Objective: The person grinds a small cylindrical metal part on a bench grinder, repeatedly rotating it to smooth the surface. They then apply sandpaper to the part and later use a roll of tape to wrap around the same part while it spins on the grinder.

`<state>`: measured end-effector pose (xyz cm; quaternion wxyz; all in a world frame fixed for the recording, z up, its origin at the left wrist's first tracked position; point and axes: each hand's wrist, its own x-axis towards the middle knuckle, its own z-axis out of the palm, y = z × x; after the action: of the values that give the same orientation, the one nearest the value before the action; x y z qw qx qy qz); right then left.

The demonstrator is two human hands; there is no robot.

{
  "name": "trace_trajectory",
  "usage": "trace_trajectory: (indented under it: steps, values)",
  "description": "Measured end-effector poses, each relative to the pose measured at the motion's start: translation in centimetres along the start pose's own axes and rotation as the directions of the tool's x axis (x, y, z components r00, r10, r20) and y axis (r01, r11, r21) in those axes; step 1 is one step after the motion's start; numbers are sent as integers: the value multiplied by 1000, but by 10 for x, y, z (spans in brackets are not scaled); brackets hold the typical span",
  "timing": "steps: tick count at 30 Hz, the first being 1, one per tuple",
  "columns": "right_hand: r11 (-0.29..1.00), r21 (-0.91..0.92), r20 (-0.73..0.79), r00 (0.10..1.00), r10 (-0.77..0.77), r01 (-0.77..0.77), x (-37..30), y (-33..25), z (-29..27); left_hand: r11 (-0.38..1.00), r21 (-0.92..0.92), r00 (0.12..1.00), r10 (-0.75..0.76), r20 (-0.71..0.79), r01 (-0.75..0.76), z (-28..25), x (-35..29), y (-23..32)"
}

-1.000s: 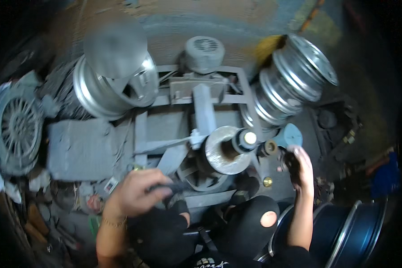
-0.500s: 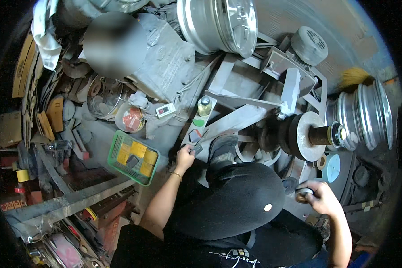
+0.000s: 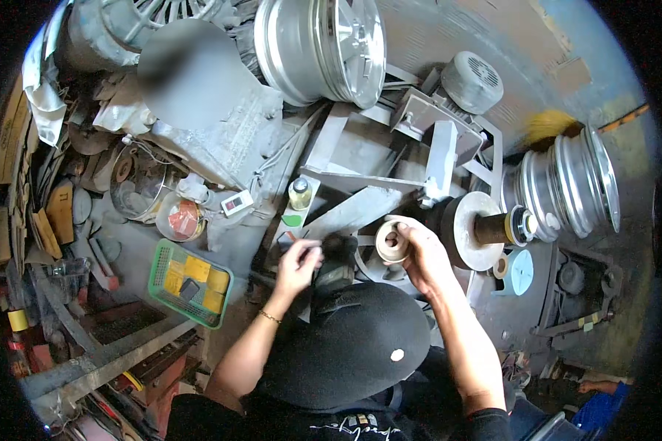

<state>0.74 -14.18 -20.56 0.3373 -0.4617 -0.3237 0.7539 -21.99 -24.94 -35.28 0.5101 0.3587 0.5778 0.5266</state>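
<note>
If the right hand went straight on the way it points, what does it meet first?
Likely the slanted grey bar, just past the round cream piece in the right hand. Depth is unclear; it might pass above.

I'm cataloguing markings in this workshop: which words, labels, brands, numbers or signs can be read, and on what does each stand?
None can be quoted reliably.
Black shirt: white script lettering, too unclear to read.
White rectangular device: small face markings, too tiny to read.
Beige round part in the right hand: no lettering visible.
</note>
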Motion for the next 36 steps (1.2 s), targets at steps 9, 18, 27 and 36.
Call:
trace_trajectory:
  steps: [9, 18, 27, 36]
  values:
    - [219, -826, 474, 850, -229, 520, 12, 25, 35, 597, -706, 878, 7, 479, 381, 19, 7, 39]
    - [547, -829, 66, 991, -115, 119, -1, 9, -22, 585, 714, 781, 206, -589, 384, -161, -83, -93]
    - [-67, -928, 371, 928, -46, 368, -38, -21, 7, 404, 819, 772, 327, -545, 407, -175, -73, -122]
    - [-311, -865, 296, 900, 319, 394, -129, -91, -26, 298, 947, 950, 312, 21, -119, -29, 44, -77]
